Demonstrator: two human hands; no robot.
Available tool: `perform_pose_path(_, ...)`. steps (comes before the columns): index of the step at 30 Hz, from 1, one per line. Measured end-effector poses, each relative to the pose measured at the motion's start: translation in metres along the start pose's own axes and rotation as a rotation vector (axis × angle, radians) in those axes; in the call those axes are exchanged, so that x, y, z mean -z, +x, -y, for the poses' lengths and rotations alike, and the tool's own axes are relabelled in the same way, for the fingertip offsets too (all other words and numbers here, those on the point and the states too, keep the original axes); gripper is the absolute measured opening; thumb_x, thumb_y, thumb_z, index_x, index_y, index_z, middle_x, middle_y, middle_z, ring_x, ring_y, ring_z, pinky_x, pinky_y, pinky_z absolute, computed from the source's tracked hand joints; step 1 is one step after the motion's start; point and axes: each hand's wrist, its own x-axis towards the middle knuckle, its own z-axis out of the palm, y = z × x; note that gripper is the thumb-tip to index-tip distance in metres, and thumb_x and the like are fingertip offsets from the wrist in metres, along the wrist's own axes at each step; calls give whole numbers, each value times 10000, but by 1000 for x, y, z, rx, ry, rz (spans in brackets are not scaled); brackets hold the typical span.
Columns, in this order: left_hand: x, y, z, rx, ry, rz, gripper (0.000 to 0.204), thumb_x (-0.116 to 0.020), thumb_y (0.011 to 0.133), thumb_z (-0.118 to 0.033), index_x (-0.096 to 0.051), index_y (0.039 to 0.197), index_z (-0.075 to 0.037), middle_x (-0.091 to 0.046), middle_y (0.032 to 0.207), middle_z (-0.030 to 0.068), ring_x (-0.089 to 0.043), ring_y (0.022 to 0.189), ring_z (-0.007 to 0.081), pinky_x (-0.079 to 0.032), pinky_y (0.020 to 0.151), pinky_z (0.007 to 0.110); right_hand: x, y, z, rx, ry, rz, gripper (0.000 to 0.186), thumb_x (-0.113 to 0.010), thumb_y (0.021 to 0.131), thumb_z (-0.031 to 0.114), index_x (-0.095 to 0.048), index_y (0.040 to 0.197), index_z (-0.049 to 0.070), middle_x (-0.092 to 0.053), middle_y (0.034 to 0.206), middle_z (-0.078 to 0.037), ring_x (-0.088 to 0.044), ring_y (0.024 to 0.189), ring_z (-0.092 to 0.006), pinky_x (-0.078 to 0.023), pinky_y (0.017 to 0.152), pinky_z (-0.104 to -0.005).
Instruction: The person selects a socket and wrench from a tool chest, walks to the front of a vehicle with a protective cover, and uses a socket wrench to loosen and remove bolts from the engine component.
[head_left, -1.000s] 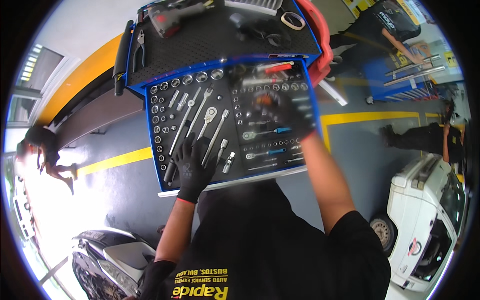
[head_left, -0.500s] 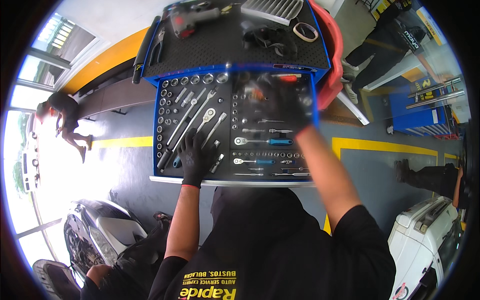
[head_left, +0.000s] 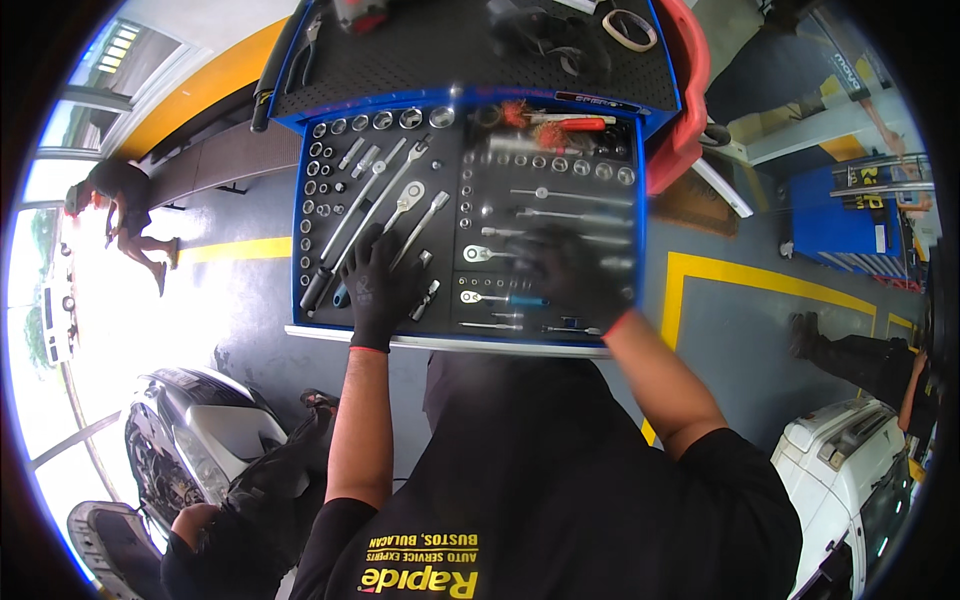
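My left hand point(head_left: 378, 288), in a black glove with red cuff edging, lies over the left tray of an open tool drawer point(head_left: 430, 340). Its fingers are spread and rest across the handle of a large ratchet point(head_left: 409, 198), whose blue grip end peeks out beside the palm. Over the right tray, my gloved right hand point(head_left: 575, 275) is smeared by motion. It hovers at or just above a ratchet point(head_left: 478, 254) and hides that tool's handle. Closer to me sits a smaller blue-handled ratchet point(head_left: 500, 299). Sockets point(head_left: 382, 121) line the trays, with extension bars point(head_left: 575, 215) among them.
The cabinet's black top point(head_left: 420, 70) carries pliers point(head_left: 303, 58), a tape roll point(head_left: 629, 31) and dark gloves point(head_left: 550, 40). A red-handled tool point(head_left: 575, 125) lies at the drawer's far right. A person point(head_left: 125, 205) bends at the left; a motorcycle point(head_left: 205, 430) stands lower left.
My right hand has come back toward me from the far right part of the drawer, uncovering the red-handled tool and a socket row. My left hand stays over the large ratchet. The view has shifted slightly.
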Motion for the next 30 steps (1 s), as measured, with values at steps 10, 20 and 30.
perform_pose_path(10, 4, 30, -33, -122, -191, -62, 453, -778, 847, -213, -643, 1257, -75, -622, 1287, 180, -587, 1174, 378, -469, 986, 520, 15, 43, 45, -254, -3, 255, 382, -680, 878, 194, -639, 1238, 74, -671, 947, -115, -660, 872, -317, -528, 800, -477)
perform_pose_path(20, -52, 80, -117, -695, 57, 104, 319, -738, 803, -237, -656, 1083, -107, -628, 1045, 108, -622, 965, 322, -499, 740, 412, 149, -8, -9, -926, 845, -314, 333, -553, 1064, 347, -645, 1214, 65, -543, 784, 19, -534, 717, -106, -459, 693, -296)
perform_pose_path(30, -38, 87, -129, -585, -25, 451, 130, -658, 838, -153, -699, 960, -139, -644, 914, 108, -647, 870, 298, -549, 739, 433, 130, -56, 25, -1085, 1338, -425, 514, -440, 1109, 454, -600, 1384, 50, -517, 844, 37, -500, 762, -94, -439, 748, -252)
